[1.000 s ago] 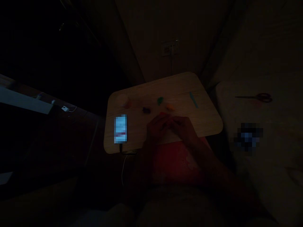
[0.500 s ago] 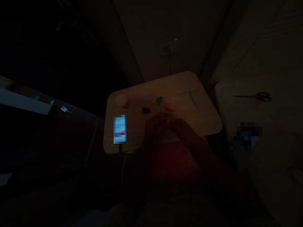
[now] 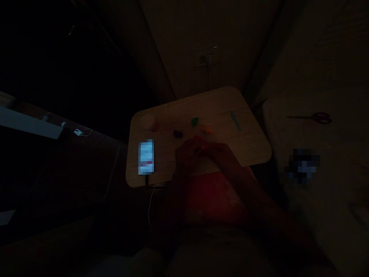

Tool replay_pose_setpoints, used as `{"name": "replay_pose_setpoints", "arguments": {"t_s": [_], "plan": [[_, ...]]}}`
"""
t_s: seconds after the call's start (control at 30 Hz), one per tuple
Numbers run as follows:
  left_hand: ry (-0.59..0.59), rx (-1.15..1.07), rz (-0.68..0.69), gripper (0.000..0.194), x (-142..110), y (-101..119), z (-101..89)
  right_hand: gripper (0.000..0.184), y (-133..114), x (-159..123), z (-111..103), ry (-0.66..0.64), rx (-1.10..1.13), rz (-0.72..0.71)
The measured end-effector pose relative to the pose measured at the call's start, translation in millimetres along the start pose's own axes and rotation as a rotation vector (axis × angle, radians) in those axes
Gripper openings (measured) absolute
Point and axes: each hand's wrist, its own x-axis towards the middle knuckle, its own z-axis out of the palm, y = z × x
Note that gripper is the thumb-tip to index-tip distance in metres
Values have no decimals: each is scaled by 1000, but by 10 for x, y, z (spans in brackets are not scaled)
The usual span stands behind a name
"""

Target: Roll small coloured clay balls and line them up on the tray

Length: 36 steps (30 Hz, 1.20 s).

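Observation:
Both of my hands meet over the near part of a small wooden table. My left hand [image 3: 187, 152] is curled, its fingers closed around a red lump of what looks like modelling clay [image 3: 198, 139]. From the other side, my right hand [image 3: 219, 151] presses its fingertips to the same lump. The fingers hide most of it. Just beyond the hands lie a green lump [image 3: 195, 122], an orange lump [image 3: 207, 129] and a dark lump [image 3: 178, 134]. A flat teal strip-like tool [image 3: 236, 121] rests farther right. The light is very dim.
On the table [image 3: 253, 144], a round tub [image 3: 149, 122] stands at the far left, with a lit phone [image 3: 146, 157] and its cable nearer me. Scissors [image 3: 317, 117] and a blurred dark item [image 3: 302, 167] lie on a pale surface to the right. A wall socket [image 3: 205, 57] is behind.
The fingers of both hands have shifted on the red lump, and my right hand has drawn in closer to the left. More red shows beyond the fingertips. The things on the table stay put.

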Motion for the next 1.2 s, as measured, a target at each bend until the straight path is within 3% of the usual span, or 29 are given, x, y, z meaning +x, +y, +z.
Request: {"name": "replay_pose_setpoints", "arguments": {"t_s": [0.2,0.63,0.83,1.0,1.2], "plan": [[-40,45,79,18,18,-35,-7,43,-61,-16,-43,-40,-179,-94],[-38,-22,77,16,12,-52,27,42,-42,-10,-91,-31,-375,-263],[-54,-86,70,24,-10,-74,44,42,-45,-34,-57,44,-200,-204],[-98,-185,-30,43,-30,-98,50,41,-11,-5,-35,-16,-33,-126],[-119,-254,-68,42,-9,-106,40,46,109,88,-44,-89,56,-34]]}}
